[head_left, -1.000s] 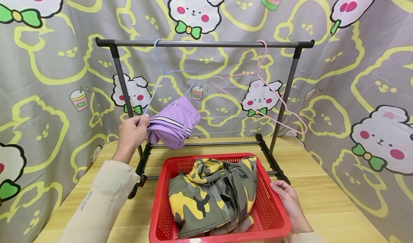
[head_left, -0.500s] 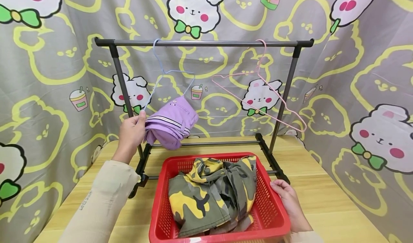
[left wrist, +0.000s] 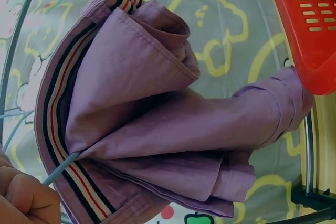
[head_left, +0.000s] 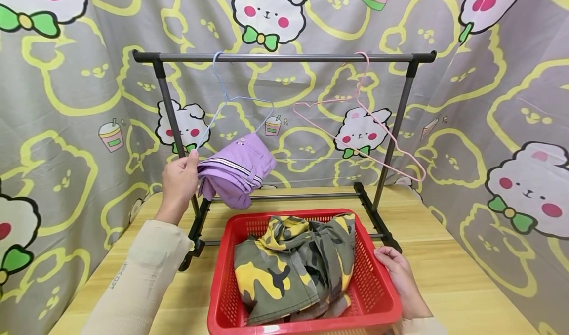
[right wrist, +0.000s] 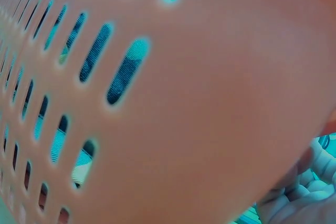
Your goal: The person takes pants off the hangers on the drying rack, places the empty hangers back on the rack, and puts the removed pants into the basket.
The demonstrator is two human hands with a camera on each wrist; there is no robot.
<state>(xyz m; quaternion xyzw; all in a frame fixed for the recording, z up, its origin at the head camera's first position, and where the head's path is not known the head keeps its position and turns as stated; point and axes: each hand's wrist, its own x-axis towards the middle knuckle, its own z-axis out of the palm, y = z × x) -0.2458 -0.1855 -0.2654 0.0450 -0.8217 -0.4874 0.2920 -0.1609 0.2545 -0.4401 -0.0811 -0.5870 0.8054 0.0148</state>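
Observation:
A light blue wire hanger point(head_left: 225, 99) hooks over the rail, and purple pants point(head_left: 244, 162) with a striped waistband hang bunched from its lower part. My left hand point(head_left: 180, 179) pinches the hanger's left corner, thumb on top, right beside the waistband. Up close in the left wrist view, the hanger wire passes from the hand point(left wrist: 26, 198) across the stripes into the folds of the pants point(left wrist: 173, 119). At the lower right, my right hand point(head_left: 400, 278) grips the right rim of a red plastic basket point(head_left: 371, 295). Camouflage clothing point(head_left: 284, 275) lies crumpled in the basket.
A grey metal clothes rack point(head_left: 289, 58) stands on the wooden table point(head_left: 467, 280), behind the basket. On its right side hangs a bare pink hanger point(head_left: 386, 164). A patterned curtain point(head_left: 480, 103) encloses the back and sides.
My left thumb has shifted up and slightly left along the hanger's corner, and the pants have swayed a little. The right hand keeps its hold on the basket.

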